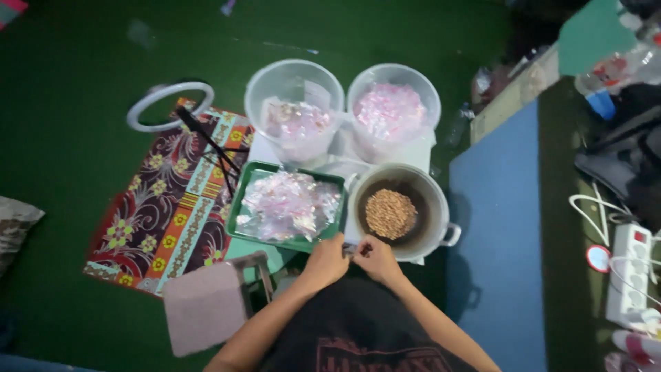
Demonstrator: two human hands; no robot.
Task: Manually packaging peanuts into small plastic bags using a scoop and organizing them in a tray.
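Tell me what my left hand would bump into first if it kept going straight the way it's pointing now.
Probably the near rim of the green tray of crinkled clear wrappers. The left hand points up and slightly right, so it might instead meet the metal pot; depth is unclear.

Single head view, looking steeply down from above, moderately far; floor workspace fills frame, wearer's torso at bottom edge.

Black printed shirt, bare forearms.
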